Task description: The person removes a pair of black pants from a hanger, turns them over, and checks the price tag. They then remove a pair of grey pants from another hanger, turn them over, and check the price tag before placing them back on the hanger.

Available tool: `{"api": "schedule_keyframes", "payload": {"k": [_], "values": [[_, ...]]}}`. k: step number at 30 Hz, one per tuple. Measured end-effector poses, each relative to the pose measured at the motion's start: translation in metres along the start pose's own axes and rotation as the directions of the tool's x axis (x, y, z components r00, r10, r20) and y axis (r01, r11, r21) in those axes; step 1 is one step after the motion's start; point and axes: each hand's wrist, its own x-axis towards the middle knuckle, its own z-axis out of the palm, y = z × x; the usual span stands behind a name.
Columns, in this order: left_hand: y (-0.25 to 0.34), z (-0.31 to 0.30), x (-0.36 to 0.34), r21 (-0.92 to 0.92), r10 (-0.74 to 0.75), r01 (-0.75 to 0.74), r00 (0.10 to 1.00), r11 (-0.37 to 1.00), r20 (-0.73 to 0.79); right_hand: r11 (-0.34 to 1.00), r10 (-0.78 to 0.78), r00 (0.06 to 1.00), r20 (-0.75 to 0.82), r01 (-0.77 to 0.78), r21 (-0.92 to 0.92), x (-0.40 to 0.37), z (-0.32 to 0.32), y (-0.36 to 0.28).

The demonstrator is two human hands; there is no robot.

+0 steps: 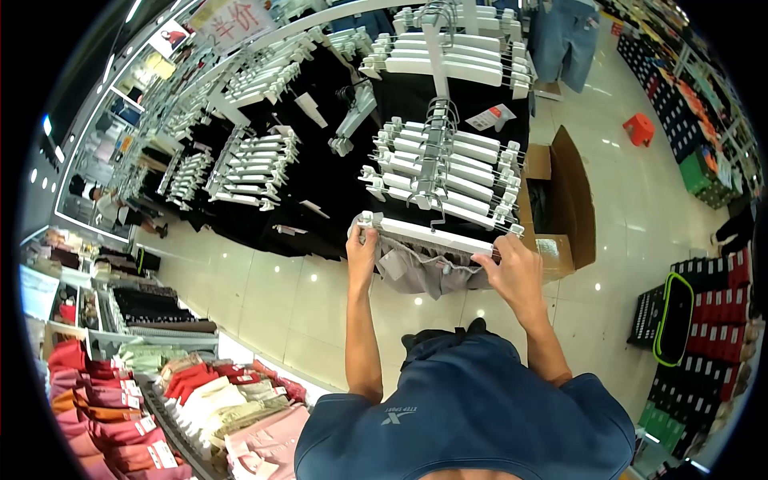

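Observation:
A white clip hanger is held out in front of my body, its hook up against the rail. Grey pants with a drawstring waist hang under it; their lower part is out of sight. My left hand is closed around the left end of the hanger, at the clip and waistband. At the right end, my right hand pinches the waistband close to the other clip. Just beyond, more white clip hangers with dark garments line the rail.
An open cardboard box stands right of the rack. Black pants hang on racks to the left. Folded clothes fill a display at lower left. A red stool and shoe boxes are on the right.

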Motion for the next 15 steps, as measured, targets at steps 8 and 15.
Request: {"api": "schedule_keyframes", "payload": {"k": [8,15], "values": [[-0.116,-0.003,-0.042,-0.199,-0.241,0.186,0.92,0.962,-0.308,0.827,0.103,0.984,-0.145,-0.004,0.562,-0.036,0.02,0.039],[-0.238,-0.002,-0.144,-0.039,-0.739,0.76,0.616,0.649,-0.274,0.704,0.294,0.949,0.112,-0.294,0.647,-0.106,0.065,0.1]]}}
